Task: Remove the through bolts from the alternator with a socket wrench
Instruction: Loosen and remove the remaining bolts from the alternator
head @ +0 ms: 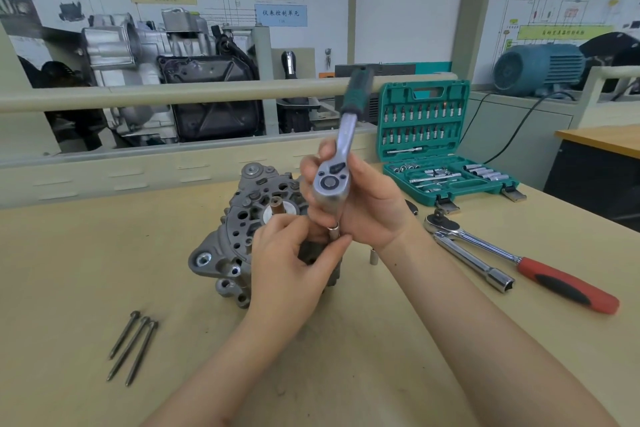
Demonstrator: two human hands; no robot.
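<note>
The grey alternator (239,229) stands on the beige workbench (86,270), partly hidden behind my hands. My right hand (367,211) grips the head of a green-handled socket wrench (341,152), whose handle points up and away. A small silver socket (334,230) hangs under the wrench head. My left hand (294,263) pinches at that socket from below, over the alternator's near side. Three long through bolts (133,347) lie side by side on the bench at the left front.
A green socket set case (446,163) lies open at the back right. A red-handled ratchet (519,263) and a chrome extension bar (474,263) lie right of my hands. A loose socket (373,256) stands near my right wrist. A rail (173,92) and engine displays sit behind.
</note>
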